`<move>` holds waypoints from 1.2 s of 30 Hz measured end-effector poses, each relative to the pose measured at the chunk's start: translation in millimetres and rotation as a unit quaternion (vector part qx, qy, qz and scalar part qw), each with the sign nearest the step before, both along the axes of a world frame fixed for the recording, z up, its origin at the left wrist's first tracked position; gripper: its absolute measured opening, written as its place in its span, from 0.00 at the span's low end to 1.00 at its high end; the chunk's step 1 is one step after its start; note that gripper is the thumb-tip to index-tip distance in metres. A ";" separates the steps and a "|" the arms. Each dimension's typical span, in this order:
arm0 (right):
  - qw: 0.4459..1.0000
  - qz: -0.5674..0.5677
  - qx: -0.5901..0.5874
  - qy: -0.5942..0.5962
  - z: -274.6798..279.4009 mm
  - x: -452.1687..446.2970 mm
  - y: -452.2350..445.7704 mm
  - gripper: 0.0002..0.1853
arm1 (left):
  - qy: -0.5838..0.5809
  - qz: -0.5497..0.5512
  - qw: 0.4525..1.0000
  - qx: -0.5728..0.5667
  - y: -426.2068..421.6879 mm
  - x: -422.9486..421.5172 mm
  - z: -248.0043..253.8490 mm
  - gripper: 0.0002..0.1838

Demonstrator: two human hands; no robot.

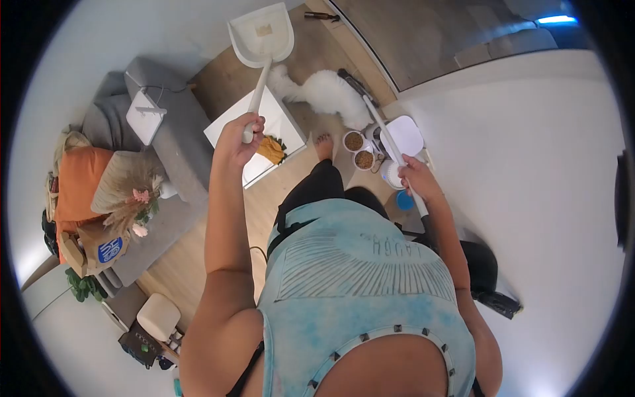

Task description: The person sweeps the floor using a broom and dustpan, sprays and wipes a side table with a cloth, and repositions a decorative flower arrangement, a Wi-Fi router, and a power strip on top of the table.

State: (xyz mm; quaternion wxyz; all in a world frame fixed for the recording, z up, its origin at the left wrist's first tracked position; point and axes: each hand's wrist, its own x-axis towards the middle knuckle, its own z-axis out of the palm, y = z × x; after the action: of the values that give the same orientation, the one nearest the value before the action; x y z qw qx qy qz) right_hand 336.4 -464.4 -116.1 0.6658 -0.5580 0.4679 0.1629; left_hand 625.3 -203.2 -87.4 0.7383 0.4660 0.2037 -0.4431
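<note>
My left hand (pixel 239 137) is wrapped round the handle of a white long-handled dustpan (pixel 278 30), whose pan is held out far ahead of me, tilted so its inside shows. In my right hand (pixel 421 177) is the pale shaft of a broom (pixel 385 126). The dark broom head (pixel 357 86) is at the floor by the wall base, right beside a white fluffy animal (pixel 324 94). Two bowls of kibble (pixel 364 159) stand left of the broom shaft. Under my left hand is a white table (pixel 281 122) with a yellow cloth-like item (pixel 270 151) on it.
At left is a grey sofa (pixel 169 129) with an orange cushion (pixel 83 182), a paper bag (pixel 102 245) and dried flowers (pixel 135 198). A white square-topped device (pixel 402 137) and a blue round item (pixel 405 200) are near the broom. My bare foot (pixel 323 147) is close to the bowls.
</note>
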 end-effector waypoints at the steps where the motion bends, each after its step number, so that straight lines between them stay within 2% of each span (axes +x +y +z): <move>1: 0.998 0.056 -0.036 0.007 -1.2 9.8 -10.4 0.31 | 0.007 -0.007 1.000 0.011 -5.5 10.5 -4.3 0.07; 2: 0.998 0.058 -0.030 0.008 -5.2 19.4 -18.6 0.31 | 0.010 -0.005 1.000 0.016 -11.0 22.7 -7.6 0.07; 4: 0.955 0.179 -0.238 -0.004 -10.0 32.1 -31.7 0.31 | 0.028 -0.004 0.999 0.018 -22.0 41.1 -11.8 0.06; 5: 0.954 0.179 -0.239 -0.004 4.0 46.9 -35.0 0.31 | 0.028 -0.004 0.999 0.017 -25.9 48.4 -14.4 0.06; 6: 0.996 0.008 -0.084 -0.020 29.4 68.9 -35.7 0.29 | 0.041 0.010 0.999 0.011 -28.9 56.1 -17.3 0.06; 7: 0.983 -0.161 0.077 -0.036 44.3 84.7 -39.1 0.27 | 0.055 0.026 0.998 0.005 -31.1 63.1 -19.7 0.06; 8: 0.972 -0.158 0.163 -0.066 43.8 93.9 -61.8 0.20 | 0.067 0.034 0.997 -0.004 -33.1 69.7 -21.4 0.06; 9: 0.973 -0.151 0.162 -0.065 46.1 109.7 -76.0 0.20 | 0.067 0.040 0.997 -0.006 -35.4 73.4 -22.0 0.06; 11: 0.988 -0.046 0.114 -0.092 52.2 145.4 -101.0 0.15 | 0.063 0.044 0.997 0.012 -41.0 85.1 -24.9 0.06; 12: 0.994 0.001 0.058 -0.087 55.6 166.3 -104.0 0.20 | 0.060 0.048 0.997 0.010 -42.1 94.0 -29.4 0.06; 13: 0.994 0.007 0.056 -0.089 51.7 183.5 -110.2 0.20 | 0.064 0.023 0.998 0.018 -43.6 103.4 -34.4 0.06; 15: 0.976 0.155 -0.137 -0.060 38.3 231.0 -134.0 0.26 | 0.068 0.011 0.997 0.019 -57.0 130.2 -48.6 0.07; 16: 0.968 0.198 -0.152 -0.031 32.8 248.4 -146.7 0.31 | 0.094 0.041 0.994 0.038 -61.7 141.7 -56.2 0.08; 17: 0.967 0.201 -0.151 -0.031 21.8 265.1 -156.4 0.31 | 0.119 0.071 0.989 0.056 -66.7 154.0 -64.3 0.09; 18: 0.920 0.287 -0.263 -0.051 7.1 280.4 -165.5 0.31 | 0.120 0.073 0.988 0.057 -71.2 165.0 -73.3 0.09; 19: 0.849 0.369 -0.370 -0.072 -7.9 296.7 -176.7 0.31 | 0.125 0.107 0.984 0.066 -76.1 176.5 -82.7 0.10; 20: 0.847 0.375 -0.370 -0.074 -20.1 316.2 -187.5 0.31 | 0.130 0.144 0.978 0.074 -81.8 189.1 -93.4 0.11; 22: 0.768 0.472 -0.431 -0.036 -44.7 370.9 -210.5 0.31 | 0.176 0.196 0.961 0.083 -88.4 213.4 -112.8 0.12; 23: 0.761 0.486 -0.427 -0.042 -61.1 400.0 -222.9 0.31 | 0.198 0.215 0.952 0.090 -90.7 221.8 -118.4 0.12; 25: 0.779 0.486 -0.396 -0.016 -92.5 467.2 -249.7 0.30 | 0.165 0.203 0.957 0.121 -97.4 237.9 -129.0 0.11; 28: 0.774 0.505 -0.382 0.004 -127.4 546.4 -284.9 0.27 | 0.201 0.185 0.945 0.181 -114.0 276.1 -116.9 0.08; 31: 0.757 0.530 -0.382 -0.001 -171.3 597.4 -320.2 0.26 | 0.183 0.192 0.944 0.195 -124.3 314.3 -110.1 0.11; 33: 0.753 0.542 -0.373 -0.006 -187.4 618.5 -334.8 0.25 | 0.161 0.186 0.928 0.279 -130.8 329.4 -106.7 0.18; 34: 0.771 0.532 -0.350 0.013 -191.2 630.3 -341.6 0.24 | 0.140 0.102 0.944 0.282 -109.7 328.2 -120.7 0.22; 35: 0.788 0.522 -0.325 0.035 -196.0 634.3 -344.9 0.23 | 0.151 0.105 0.940 0.288 -103.7 326.9 -119.7 0.22; 36: 0.786 0.529 -0.319 0.035 -207.8 635.7 -348.6 0.23 | 0.148 0.026 0.920 0.362 -103.7 331.9 -114.3 0.22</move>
State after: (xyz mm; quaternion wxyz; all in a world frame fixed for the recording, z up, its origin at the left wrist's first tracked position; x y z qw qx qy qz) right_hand 972.1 -813.0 -323.9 0.2425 -0.8923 0.1474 0.3510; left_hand 957.3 -306.9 -201.8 0.4921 0.6252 0.4685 -0.3840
